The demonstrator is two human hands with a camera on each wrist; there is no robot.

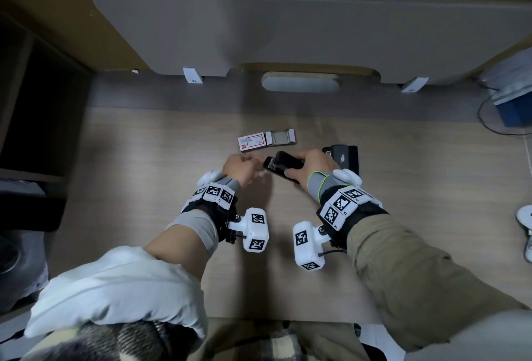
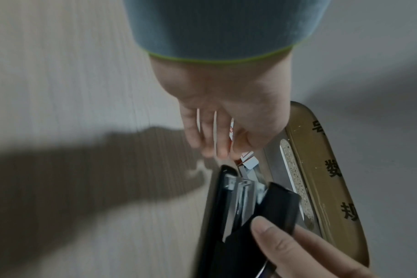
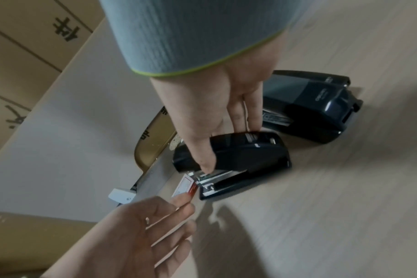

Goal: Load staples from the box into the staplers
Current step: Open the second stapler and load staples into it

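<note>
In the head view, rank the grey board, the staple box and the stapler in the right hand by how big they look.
1. Grey board, by far the largest.
2. Staple box with its slid-out tray.
3. Stapler in the right hand; partly covered, so its rank against the box is unsure.

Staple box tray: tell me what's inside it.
In the head view the tray is slid out of the red-and-white sleeve, and its floor looks flat grey. Whether that is staples or a bare bottom cannot be told. The part under the sleeve is hidden.
</note>
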